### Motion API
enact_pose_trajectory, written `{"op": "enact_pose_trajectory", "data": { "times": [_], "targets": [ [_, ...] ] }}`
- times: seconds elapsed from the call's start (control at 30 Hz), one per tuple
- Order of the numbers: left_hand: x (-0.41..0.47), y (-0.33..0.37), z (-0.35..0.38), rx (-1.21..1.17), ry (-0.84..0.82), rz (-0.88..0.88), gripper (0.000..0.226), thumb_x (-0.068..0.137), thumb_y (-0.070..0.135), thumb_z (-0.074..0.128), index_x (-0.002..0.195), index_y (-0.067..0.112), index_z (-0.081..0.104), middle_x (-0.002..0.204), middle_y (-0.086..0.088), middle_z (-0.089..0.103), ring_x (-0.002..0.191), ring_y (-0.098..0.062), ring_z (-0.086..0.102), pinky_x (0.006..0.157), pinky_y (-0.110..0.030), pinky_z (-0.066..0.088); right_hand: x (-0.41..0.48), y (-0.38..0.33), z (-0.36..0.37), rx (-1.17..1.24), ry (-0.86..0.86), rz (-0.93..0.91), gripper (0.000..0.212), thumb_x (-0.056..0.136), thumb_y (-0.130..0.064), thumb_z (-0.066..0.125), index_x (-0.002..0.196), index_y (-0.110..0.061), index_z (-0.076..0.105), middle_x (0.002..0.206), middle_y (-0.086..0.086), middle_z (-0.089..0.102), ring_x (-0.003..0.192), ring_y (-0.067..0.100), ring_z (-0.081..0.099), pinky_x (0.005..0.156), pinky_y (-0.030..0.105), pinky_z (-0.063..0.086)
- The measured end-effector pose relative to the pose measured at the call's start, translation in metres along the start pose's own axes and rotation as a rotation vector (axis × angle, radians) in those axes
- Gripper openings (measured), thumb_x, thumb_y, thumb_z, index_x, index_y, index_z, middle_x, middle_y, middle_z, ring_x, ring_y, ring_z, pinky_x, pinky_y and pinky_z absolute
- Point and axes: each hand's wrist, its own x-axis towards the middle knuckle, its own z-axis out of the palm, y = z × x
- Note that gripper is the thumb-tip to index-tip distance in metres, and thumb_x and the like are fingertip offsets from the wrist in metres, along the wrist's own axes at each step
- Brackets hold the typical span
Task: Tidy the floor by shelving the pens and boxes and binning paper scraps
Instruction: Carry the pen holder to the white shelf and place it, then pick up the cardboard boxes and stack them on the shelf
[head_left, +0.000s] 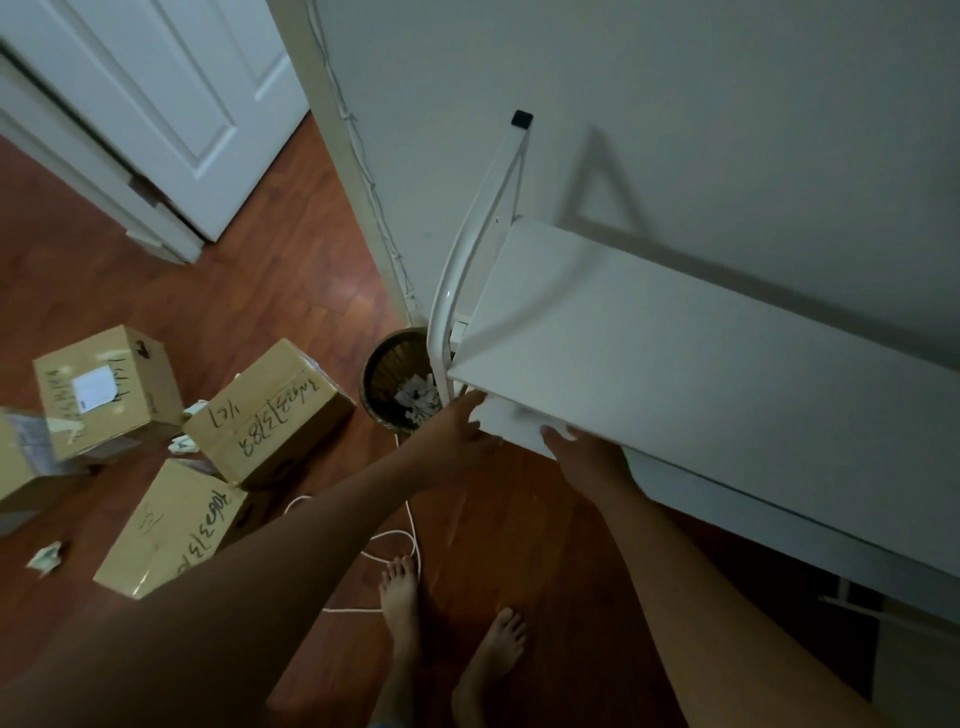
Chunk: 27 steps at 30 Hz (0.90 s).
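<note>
Left hand (460, 423) presses straight fingers against a flat white box (511, 423) under the white metal shelf unit (675, 364). The right hand (584, 454) grip is hidden: cannot tell. Left of the shelf stands a round dark mesh bin (371, 364), and farther left lie brown cardboard boxes (270, 410) and crumpled paper scraps (47, 558).

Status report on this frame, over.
Left hand, right hand on white shelf unit's lower board; grip unclear. Four brown cardboard boxes, crumpled paper scraps on floor. White cord by feet.
</note>
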Motion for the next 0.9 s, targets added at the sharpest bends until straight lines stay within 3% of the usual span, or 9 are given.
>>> {"op": "enact_pose_trajectory", "data": {
  "times": [0.13, 0.27, 0.4, 0.5, 0.6, 0.7, 0.77, 0.83, 0.9],
  "targets": [
    [-0.055, -0.005, -0.009, 0.061, 0.017, -0.041, 0.066, 0.106, 0.026, 0.065, 0.165, 0.021, 0.037, 0.163, -0.002, 0.049, 0.141, -0.02, 0.057, 0.104, -0.023, 0.046, -0.043, 0.004, 0.005, 0.031, 0.045, -0.081, 0.071, 0.103, -0.041, 0.07, 0.162, -0.015, 0.041, 0.162, 0.008, 0.051, 0.143, 0.026, 0.054, 0.113, 0.039, 0.048],
    [-0.117, -0.003, -0.025, 0.011, 0.094, -0.067, 0.052, 0.107, 0.029, 0.063, 0.156, 0.03, 0.047, 0.141, 0.005, 0.063, 0.108, 0.001, 0.064, 0.083, -0.012, 0.048, -0.101, -0.009, 0.006, -0.013, 0.002, -0.224, 0.068, 0.104, -0.032, 0.07, 0.163, -0.023, 0.038, 0.163, 0.001, 0.048, 0.146, 0.024, 0.051, 0.11, 0.042, 0.049],
    [-0.187, -0.008, -0.045, -0.05, 0.242, -0.069, 0.051, 0.105, 0.033, 0.066, 0.154, 0.032, 0.052, 0.147, 0.01, 0.063, 0.118, -0.004, 0.067, 0.1, -0.032, 0.059, -0.157, -0.036, 0.016, -0.045, -0.084, -0.292, 0.065, 0.105, -0.031, 0.07, 0.162, -0.029, 0.04, 0.163, -0.003, 0.048, 0.147, 0.021, 0.049, 0.11, 0.048, 0.054],
    [-0.238, -0.011, -0.063, -0.074, 0.363, -0.078, 0.047, 0.105, 0.029, 0.066, 0.151, 0.027, 0.056, 0.142, 0.007, 0.067, 0.12, -0.008, 0.066, 0.1, -0.03, 0.056, -0.188, -0.058, 0.028, -0.092, -0.139, -0.377, 0.06, 0.106, -0.03, 0.068, 0.159, -0.028, 0.043, 0.16, -0.004, 0.051, 0.146, 0.02, 0.05, 0.106, 0.038, 0.05],
    [-0.288, -0.022, -0.082, -0.147, 0.485, -0.091, 0.048, 0.104, 0.026, 0.068, 0.151, 0.02, 0.058, 0.142, 0.004, 0.068, 0.122, -0.013, 0.066, 0.107, -0.04, 0.056, -0.211, -0.084, 0.044, -0.125, -0.183, -0.445, 0.056, 0.106, -0.033, 0.068, 0.157, -0.03, 0.045, 0.159, -0.006, 0.053, 0.147, 0.02, 0.05, 0.107, 0.038, 0.049],
    [-0.336, -0.042, -0.106, -0.2, 0.591, -0.128, 0.042, 0.104, 0.025, 0.068, 0.145, 0.029, 0.06, 0.139, 0.01, 0.068, 0.117, -0.012, 0.068, 0.102, -0.035, 0.056, -0.232, -0.11, 0.067, -0.165, -0.217, -0.502, 0.056, 0.106, -0.033, 0.068, 0.157, -0.03, 0.046, 0.159, -0.004, 0.052, 0.146, 0.019, 0.05, 0.113, 0.043, 0.049],
    [-0.37, -0.059, -0.12, -0.227, 0.677, -0.155, 0.038, 0.104, 0.029, 0.067, 0.14, 0.039, 0.06, 0.135, 0.014, 0.069, 0.112, -0.006, 0.068, 0.088, -0.024, 0.055, -0.246, -0.129, 0.089, -0.207, -0.246, -0.543, 0.056, 0.106, -0.033, 0.068, 0.157, -0.029, 0.045, 0.16, -0.003, 0.052, 0.145, 0.018, 0.051, 0.114, 0.044, 0.049],
    [-0.401, -0.075, -0.134, -0.248, 0.739, -0.18, 0.039, 0.105, 0.027, 0.066, 0.144, 0.031, 0.062, 0.131, 0.012, 0.07, 0.106, -0.005, 0.07, 0.077, -0.018, 0.053, -0.259, -0.148, 0.113, -0.237, -0.276, -0.573, 0.057, 0.105, -0.032, 0.068, 0.157, -0.029, 0.046, 0.159, -0.002, 0.053, 0.143, 0.018, 0.052, 0.113, 0.045, 0.05],
    [-0.425, -0.089, -0.145, -0.246, 0.776, -0.208, 0.042, 0.105, 0.023, 0.066, 0.147, 0.023, 0.061, 0.132, 0.009, 0.071, 0.107, -0.012, 0.072, 0.087, -0.033, 0.06, -0.268, -0.163, 0.131, -0.253, -0.291, -0.583, 0.056, 0.105, -0.032, 0.069, 0.157, -0.027, 0.047, 0.158, -0.001, 0.054, 0.142, 0.018, 0.054, 0.113, 0.045, 0.05]
  ]
}}
